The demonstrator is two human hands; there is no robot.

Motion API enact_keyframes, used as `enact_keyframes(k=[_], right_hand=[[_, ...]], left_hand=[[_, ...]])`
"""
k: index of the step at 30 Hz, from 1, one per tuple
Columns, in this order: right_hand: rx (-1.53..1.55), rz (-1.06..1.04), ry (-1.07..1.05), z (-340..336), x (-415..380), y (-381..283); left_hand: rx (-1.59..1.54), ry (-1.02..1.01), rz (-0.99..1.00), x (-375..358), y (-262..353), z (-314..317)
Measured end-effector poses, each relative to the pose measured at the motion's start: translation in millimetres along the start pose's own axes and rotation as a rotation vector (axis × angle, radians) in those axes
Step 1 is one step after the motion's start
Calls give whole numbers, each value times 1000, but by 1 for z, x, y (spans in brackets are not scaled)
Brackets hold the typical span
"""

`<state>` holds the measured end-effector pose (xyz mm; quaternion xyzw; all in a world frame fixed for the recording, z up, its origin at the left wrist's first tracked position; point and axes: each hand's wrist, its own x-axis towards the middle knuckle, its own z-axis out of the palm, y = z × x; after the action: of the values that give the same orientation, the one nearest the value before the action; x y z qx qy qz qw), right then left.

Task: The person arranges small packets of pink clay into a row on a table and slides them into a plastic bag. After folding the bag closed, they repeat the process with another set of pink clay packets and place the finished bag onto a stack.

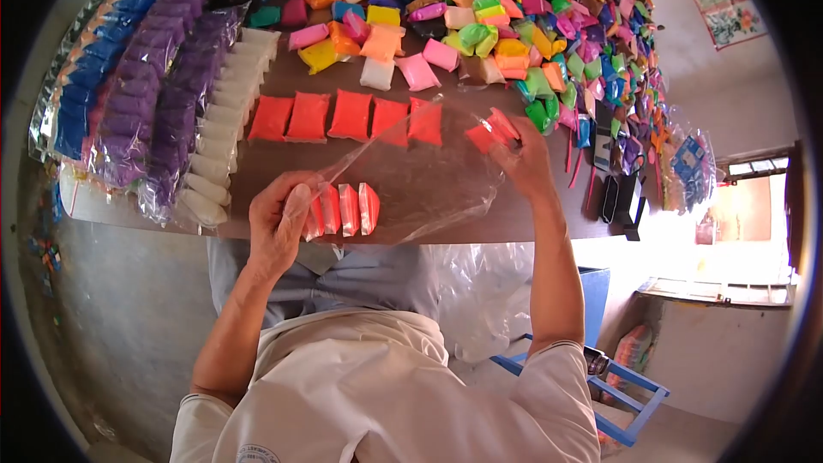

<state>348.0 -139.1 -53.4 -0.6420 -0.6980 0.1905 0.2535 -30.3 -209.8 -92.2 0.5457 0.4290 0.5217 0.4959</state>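
A clear bag is held stretched btwn both hands, over the front part of the brown counter. Its L end is gripped by the L hand, w/ fingers curled and thumb pressed against them. Next to those fingers, four red packets are seen on edge, side by side, at the bag's lower L corner, nr the counter's front edge; whether all are fully inside can't be told. Red packets, approx. two, are pinched btwn thumb and fingers of the R hand, at the bag's R end; whether the film is also pinched there can't be made out. Behind the bag, a row of five red packets is laid flat on the counter, the R-most ones partly overlapped by the film. Farther back, a big mixed-colour pile is heaped, spread along the back and R side. On the L, bagged stacks are lined up: white packets nearest the row, then purple packets, then blue packets. A black holder is set nr the R front edge. Below, R of the person, a blue stool is seen.
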Motion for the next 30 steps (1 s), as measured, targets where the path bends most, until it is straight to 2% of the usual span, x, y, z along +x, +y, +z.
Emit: enact_keyframes(k=[4,6,13,17,19,21,22,25,29,30], right_hand=[[127,20,-4,0,1,-13],[102,-102,72,2,5,-13],[-58,-27,-26,0,10,-21],[-68,83,289,-11,-6,-22],[-121,51,434,-35,-31,-28],[23,53,418,-58,-68,-74],[198,-4,426,-60,-84,-89],[558,-36,264,-43,-122,-138],[178,-135,131,6,-104,-152],[179,-138,133,19,-98,-156]], left_hand=[[38,23,-8,0,-4,0],[31,11,0,0,-3,-1],[15,-18,-1,-1,2,-2],[62,18,-10,-1,-4,-1],[9,20,30,0,-3,1],[8,19,22,-1,-3,2],[5,14,22,0,-2,2],[9,2,-13,0,-2,0],[-8,9,10,0,-2,3],[-20,17,17,0,-5,4]])
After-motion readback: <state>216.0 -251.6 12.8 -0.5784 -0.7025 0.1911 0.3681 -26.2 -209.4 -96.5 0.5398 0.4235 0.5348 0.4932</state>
